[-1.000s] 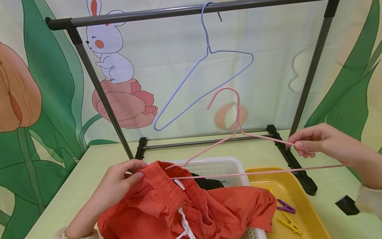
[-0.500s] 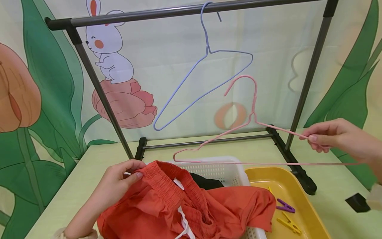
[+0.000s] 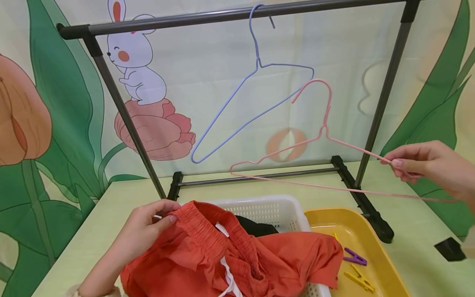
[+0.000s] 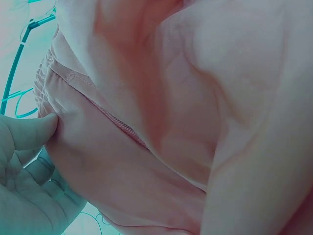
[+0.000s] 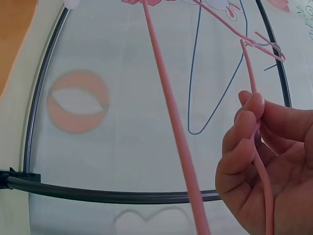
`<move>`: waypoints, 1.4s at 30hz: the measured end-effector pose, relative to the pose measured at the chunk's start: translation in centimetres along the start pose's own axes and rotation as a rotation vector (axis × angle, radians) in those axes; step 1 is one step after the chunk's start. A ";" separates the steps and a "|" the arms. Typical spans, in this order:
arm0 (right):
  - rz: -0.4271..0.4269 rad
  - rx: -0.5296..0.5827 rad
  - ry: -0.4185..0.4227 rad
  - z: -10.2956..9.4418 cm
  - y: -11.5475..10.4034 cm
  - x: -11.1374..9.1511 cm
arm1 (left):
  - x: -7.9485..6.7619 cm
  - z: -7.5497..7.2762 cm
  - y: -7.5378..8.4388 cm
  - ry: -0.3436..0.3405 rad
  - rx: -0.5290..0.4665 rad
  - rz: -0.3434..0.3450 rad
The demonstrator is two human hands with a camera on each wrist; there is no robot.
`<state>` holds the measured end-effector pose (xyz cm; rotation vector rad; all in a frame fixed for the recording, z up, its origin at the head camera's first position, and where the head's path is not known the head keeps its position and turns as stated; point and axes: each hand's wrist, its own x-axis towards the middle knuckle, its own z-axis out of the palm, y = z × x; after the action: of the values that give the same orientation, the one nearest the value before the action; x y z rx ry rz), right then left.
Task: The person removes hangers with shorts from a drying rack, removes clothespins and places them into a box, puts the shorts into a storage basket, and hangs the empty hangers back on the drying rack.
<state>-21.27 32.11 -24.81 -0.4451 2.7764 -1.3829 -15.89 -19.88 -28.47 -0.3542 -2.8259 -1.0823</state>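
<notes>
In the head view my left hand (image 3: pixel 148 225) pinches the waistband edge of red-orange shorts (image 3: pixel 289 251) with an elastic waist and white drawstring. The shorts lie across a white basket (image 3: pixel 293 206). The left wrist view shows the thumb pressing the cloth (image 4: pixel 117 166) near the gathered waist. On the right, my right hand (image 3: pixel 426 163) grips one shoulder of a pink wire hanger (image 3: pixel 289 147), held up apart from the shorts, its hook pointing upward. In the right wrist view the fingers (image 5: pixel 239 161) curl round the pink wire.
A blue hanger (image 3: pixel 226 105) hangs from the dark rack's top bar (image 3: pixel 185 20). Black cloth (image 3: pixel 256 227) lies in the basket. To its right a yellow tray (image 3: pixel 356 222) holds a purple clothespin (image 3: pixel 355 256) and a yellow clothespin (image 3: pixel 359 279). The rack's foot (image 3: pixel 382 231) stands behind the tray.
The pink hanger's left end has come out of the shorts' waist. My right hand has carried the hanger up and to the right. My left hand stays on the waistband.
</notes>
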 end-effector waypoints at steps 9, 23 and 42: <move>0.088 -0.069 0.078 -0.9 -0.6 0.2 | 0.0 0.0 -0.1 0.002 -0.004 0.008; 0.141 -0.155 0.134 -3.1 -0.6 1.1 | -0.1 0.0 0.0 0.010 0.004 0.004; 0.093 -0.123 0.214 -11.1 9.6 5.3 | -0.1 -0.1 0.1 0.014 0.016 0.001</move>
<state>-30.17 44.87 -24.94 -0.1745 3.0197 -1.3170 -15.80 -19.89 -28.35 -0.3450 -2.8203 -1.0574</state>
